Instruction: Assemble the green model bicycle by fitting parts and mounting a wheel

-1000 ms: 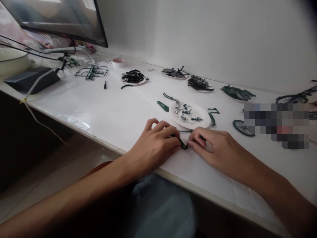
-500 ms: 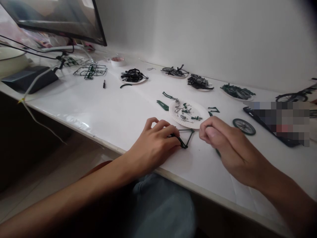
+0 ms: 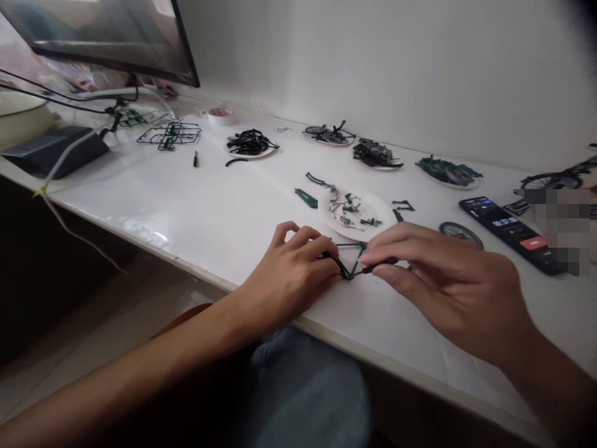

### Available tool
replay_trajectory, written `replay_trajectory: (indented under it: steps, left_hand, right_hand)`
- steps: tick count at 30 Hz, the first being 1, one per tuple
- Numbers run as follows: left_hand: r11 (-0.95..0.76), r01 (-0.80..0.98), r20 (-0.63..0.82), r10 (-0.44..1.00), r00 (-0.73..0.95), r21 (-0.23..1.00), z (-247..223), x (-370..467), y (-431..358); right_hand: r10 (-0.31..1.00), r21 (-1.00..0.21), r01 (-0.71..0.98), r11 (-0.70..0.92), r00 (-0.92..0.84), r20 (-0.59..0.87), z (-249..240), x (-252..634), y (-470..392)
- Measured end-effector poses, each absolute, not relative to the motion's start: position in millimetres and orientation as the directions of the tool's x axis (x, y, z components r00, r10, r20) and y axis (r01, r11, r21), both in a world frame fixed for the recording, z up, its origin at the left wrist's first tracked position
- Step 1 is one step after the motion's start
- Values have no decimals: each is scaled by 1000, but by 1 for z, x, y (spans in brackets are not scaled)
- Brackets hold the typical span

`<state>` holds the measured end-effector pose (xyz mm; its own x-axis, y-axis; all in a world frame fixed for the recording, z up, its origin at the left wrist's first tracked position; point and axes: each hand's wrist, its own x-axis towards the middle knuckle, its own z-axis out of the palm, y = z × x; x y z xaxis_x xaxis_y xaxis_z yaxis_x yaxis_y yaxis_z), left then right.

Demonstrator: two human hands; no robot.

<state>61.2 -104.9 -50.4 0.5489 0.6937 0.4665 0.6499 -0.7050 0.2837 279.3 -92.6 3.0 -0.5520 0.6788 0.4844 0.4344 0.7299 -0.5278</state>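
The left hand (image 3: 298, 267), fingers curled, grips one green model-bicycle frame (image 3: 344, 271) at lower centre; the right hand (image 3: 448, 286) pinches one screwdriver (image 3: 380, 265), its tip at the frame's corner. Five paper plates (image 3: 375, 208) hold model parts (image 3: 252, 142) across the white table (image 3: 209, 211). One monitor (image 3: 112, 37) fills the upper left.

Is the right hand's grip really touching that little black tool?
Touching. The head view shows the right hand's grip pinching the black tool by its handle, between thumb and fingers.
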Motion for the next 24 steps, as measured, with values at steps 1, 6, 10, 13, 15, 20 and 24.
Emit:
replay_trajectory:
  steps: [1, 6, 10, 13, 15, 20, 24]
  left_hand:
    - [-702, 653, 463, 697, 548, 283, -50, 61, -105]
    - [-702, 654, 463, 697, 548, 281, -50, 62, -104]
    - [-704, 656, 470, 693, 547, 273, -50, 61, -104]
    - [-708, 655, 471, 688, 552, 266, -50, 61, -104]
    - [-708, 654, 467, 689, 555, 266, -51, 61, -104]
    - [-711, 652, 475, 683, 554, 263, -51, 61, -104]
    - [-712, 650, 469, 685, 558, 266, -51, 62, -104]
  right_hand:
    - [675, -524, 434, 733, -560, 480, 2, 279, -92]
    - [671, -506, 446, 738, -563, 483, -2, 280, -88]
    - [661, -509, 430, 746, -572, 486, -3, 281, -87]
    - [662, -518, 424, 743, -582, 473, -4, 281, -87]
    - [658, -521, 418, 745, -589, 469, -5, 281, -86]
    - [651, -510, 418, 752, -591, 476, -4, 282, -87]
    - [653, -507, 424, 750, -594, 470, -3, 281, -87]
